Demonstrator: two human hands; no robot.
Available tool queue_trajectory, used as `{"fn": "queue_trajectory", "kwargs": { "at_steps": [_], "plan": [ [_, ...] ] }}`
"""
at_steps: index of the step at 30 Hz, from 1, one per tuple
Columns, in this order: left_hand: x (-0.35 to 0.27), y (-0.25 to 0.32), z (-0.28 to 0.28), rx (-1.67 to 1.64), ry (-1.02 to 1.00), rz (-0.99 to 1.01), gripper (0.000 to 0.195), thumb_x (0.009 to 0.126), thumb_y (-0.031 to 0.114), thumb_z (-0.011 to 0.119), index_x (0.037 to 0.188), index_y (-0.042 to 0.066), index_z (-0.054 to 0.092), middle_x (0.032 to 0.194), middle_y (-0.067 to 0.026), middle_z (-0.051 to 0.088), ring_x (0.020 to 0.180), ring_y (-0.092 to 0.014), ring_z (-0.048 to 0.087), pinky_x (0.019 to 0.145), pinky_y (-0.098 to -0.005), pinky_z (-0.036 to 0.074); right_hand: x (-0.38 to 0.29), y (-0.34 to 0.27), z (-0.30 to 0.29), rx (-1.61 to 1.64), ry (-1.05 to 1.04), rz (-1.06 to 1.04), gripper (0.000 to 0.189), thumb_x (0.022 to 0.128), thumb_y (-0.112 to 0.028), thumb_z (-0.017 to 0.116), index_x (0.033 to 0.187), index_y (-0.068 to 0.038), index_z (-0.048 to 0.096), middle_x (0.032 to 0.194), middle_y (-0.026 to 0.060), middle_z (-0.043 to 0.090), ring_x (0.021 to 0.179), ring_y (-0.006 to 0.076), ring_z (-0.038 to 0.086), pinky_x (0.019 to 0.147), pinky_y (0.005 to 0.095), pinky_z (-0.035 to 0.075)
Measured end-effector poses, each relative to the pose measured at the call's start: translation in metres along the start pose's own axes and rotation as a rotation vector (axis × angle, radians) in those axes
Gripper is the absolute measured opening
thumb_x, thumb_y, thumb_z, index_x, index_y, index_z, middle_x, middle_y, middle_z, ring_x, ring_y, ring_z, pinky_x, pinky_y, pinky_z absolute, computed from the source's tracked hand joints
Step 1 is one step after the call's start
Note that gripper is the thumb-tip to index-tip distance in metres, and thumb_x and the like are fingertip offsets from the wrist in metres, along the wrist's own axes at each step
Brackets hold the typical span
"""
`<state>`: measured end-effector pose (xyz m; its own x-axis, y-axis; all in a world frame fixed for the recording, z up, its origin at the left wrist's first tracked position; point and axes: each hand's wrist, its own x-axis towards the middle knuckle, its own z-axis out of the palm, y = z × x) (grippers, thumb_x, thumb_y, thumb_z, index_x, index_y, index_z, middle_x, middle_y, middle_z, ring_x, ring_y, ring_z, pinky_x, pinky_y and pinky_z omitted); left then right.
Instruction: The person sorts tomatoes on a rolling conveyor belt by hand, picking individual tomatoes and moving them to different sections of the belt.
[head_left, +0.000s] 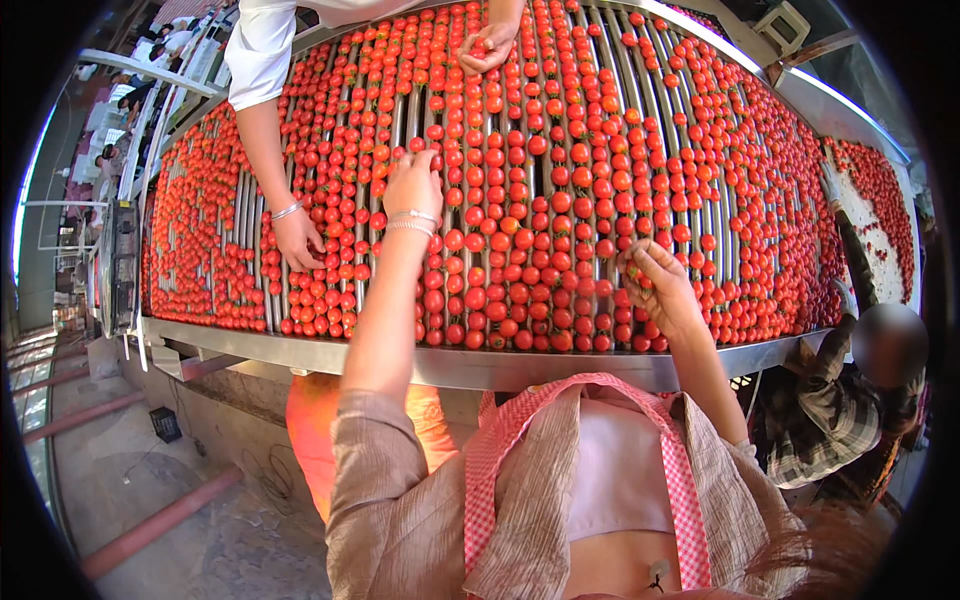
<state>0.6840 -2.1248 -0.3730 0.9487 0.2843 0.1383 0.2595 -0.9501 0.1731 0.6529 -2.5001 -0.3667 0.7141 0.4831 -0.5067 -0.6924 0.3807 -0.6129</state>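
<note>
Rows of red cherry tomatoes (517, 292) lie in the grooves of a metal roller conveyor (248, 202) before me. My left hand (412, 186), with bracelets at the wrist, reaches over the middle of the rollers. Its curled fingertips are at a tomato (436, 161); whether they grip it is hidden by the hand. Nearer the front edge on the right, my right hand (661, 289) is curled around a few small tomatoes (637, 276), partly hidden by the fingers.
Across the conveyor, a person in a white top has one hand (298, 238) left of mine and another hand (487, 49) at the far side. A second person (825, 420) works at the right, by a white surface (862, 202). A metal rail (480, 367) borders the near side.
</note>
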Motion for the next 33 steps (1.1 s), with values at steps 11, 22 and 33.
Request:
{"fn": "queue_trajectory", "kwargs": {
  "at_steps": [11, 22, 33],
  "plan": [
    [0.032, -0.008, -0.004, -1.318, -0.278, -0.519, 0.013, 0.089, 0.01, 0.06, 0.1, 0.005, 0.062, 0.089, -0.0047, 0.067, 0.074, -0.012, 0.065, 0.063, -0.0236, 0.052, -0.017, 0.022, -0.043, 0.216, -0.032, -0.027, 0.02, 0.098, -0.022, 0.051, 0.095, -0.004, 0.058, 0.076, 0.0051, 0.055, 0.047, 0.0096, 0.043, 0.042, 0.0213, 0.03],
    [-0.077, 0.0, -0.034, 0.3, -0.522, 0.07, 0.041, 0.085, 0.035, 0.066, 0.114, 0.011, 0.049, 0.082, -0.013, 0.067, 0.081, -0.033, 0.066, 0.068, -0.0451, 0.052, -0.019, 0.018, -0.038, 0.136, -0.091, 0.059, 0.014, 0.097, -0.019, 0.053, 0.097, -0.007, 0.06, 0.073, 0.0029, 0.055, 0.05, 0.0075, 0.041, 0.044, 0.0201, 0.029],
    [-0.094, 0.032, -0.04, -0.375, -0.25, 0.035, 0.023, 0.085, 0.03, 0.066, 0.088, 0.008, 0.062, 0.078, -0.0106, 0.064, 0.069, -0.025, 0.065, 0.06, -0.0366, 0.051, -0.019, 0.027, -0.026, -0.041, -0.195, 0.175, 0.014, 0.094, -0.006, 0.051, 0.102, -0.005, 0.062, 0.075, 0.0022, 0.06, 0.049, 0.0038, 0.042, 0.041, 0.0191, 0.028]
  ]
}}
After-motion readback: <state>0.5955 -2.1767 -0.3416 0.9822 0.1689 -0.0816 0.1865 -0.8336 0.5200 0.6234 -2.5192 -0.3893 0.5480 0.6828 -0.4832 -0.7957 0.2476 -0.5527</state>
